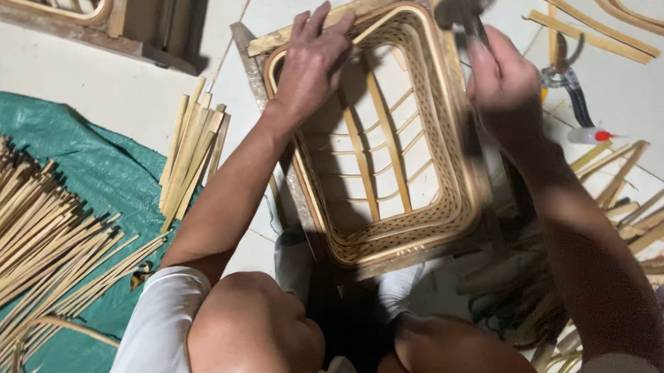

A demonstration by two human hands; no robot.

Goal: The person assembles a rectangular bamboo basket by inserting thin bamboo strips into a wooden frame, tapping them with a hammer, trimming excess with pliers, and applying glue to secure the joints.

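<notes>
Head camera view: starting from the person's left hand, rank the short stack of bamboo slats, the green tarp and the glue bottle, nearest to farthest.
From the left hand on the basket's far rim:
1. Short stack of bamboo slats, lower left on the floor.
2. Green tarp, farther left.
3. Glue bottle, far right past the right hand.
</notes>
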